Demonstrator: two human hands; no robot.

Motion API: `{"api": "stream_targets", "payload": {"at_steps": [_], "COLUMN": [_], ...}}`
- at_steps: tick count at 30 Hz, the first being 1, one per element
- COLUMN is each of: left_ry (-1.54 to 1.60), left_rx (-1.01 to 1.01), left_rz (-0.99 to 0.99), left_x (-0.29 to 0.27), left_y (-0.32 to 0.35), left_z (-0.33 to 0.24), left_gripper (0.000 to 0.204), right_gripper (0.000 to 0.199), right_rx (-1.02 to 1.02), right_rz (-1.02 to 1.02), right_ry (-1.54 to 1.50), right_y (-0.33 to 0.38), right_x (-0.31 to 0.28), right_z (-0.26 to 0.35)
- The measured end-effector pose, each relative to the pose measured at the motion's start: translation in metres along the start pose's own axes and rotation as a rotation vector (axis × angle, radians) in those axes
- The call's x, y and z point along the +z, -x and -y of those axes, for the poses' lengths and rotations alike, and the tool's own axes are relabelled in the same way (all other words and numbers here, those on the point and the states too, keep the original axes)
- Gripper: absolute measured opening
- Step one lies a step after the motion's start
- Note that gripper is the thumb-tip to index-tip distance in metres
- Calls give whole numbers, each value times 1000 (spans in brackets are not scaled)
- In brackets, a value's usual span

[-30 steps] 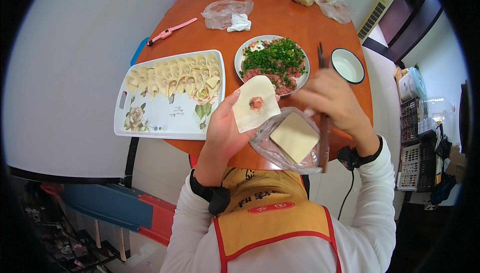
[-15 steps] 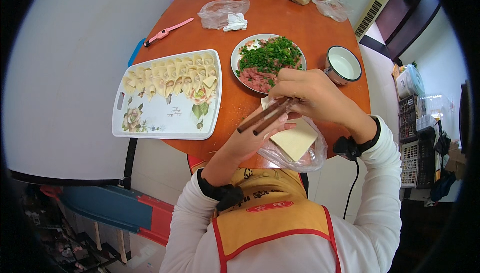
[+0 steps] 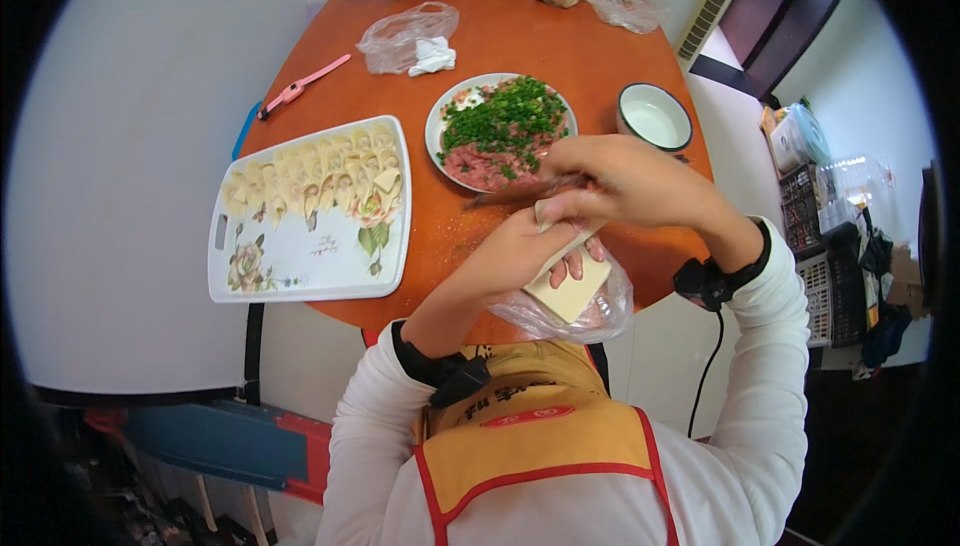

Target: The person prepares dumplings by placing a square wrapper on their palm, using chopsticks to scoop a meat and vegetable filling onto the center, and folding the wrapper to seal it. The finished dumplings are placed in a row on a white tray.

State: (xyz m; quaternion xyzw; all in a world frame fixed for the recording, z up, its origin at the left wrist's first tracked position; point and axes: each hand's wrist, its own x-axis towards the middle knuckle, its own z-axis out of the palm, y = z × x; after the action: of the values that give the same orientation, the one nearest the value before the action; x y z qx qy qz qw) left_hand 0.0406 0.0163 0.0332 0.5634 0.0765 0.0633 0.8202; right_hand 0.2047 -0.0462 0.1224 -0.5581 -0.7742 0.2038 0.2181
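Counter (image 3: 560,36) in orange-brown fills my view, rounded, running toward twelve o'clock. At nine o'clock on it I see the white rectangular tray (image 3: 310,266) with flower prints, long axis roughly nine to three, rows of folded dumplings (image 3: 310,171) on its far half. Toward one o'clock of the tray stands the round plate (image 3: 447,116) of minced meat under chopped greens; at its three o'clock, a small white bowl (image 3: 654,116). A crumpled clear bag (image 3: 400,36) lies at eleven o'clock, a pink utensil (image 3: 300,86) beside it.

Near six o'clock, a clear bag holds square wrappers (image 3: 572,293). My left hand (image 3: 515,251) and right hand (image 3: 625,181) meet above it, fingers closed on one pale wrapper (image 3: 548,214); its axis I cannot tell.
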Motion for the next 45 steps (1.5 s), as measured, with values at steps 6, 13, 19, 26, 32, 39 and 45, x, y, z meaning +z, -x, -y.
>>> {"api": "stream_targets", "payload": {"at_steps": [6,13,19,26,32,39,45], "left_ry": [306,383,365,472,542,491,521], "left_rx": [13,57,43,86,170,238,263], "left_rz": [-150,-172,-220,-304,-311,-401,-408], "left_x": [10,12,15,15,11,8,10], "left_y": [-6,-8,-5,-5,-15,-11,-4], "left_z": [3,2,-1,-6,-4,-9,-15], "left_gripper": [39,37,36,37,29,29,30], "right_gripper": [24,19,18,16,12,9,11], "right_rx": [421,576,618,573,546,128,71], "right_rz": [-180,-213,-31,-397,-303,-509,-492], "right_ry": [145,772,890,724,820,459,545], "right_y": [50,73,64,78,89,57,43], "right_x": [-43,-58,-57,-90,-65,-6,8], "right_z": [-53,-128,-147,-75,-88,-30,-27]}}
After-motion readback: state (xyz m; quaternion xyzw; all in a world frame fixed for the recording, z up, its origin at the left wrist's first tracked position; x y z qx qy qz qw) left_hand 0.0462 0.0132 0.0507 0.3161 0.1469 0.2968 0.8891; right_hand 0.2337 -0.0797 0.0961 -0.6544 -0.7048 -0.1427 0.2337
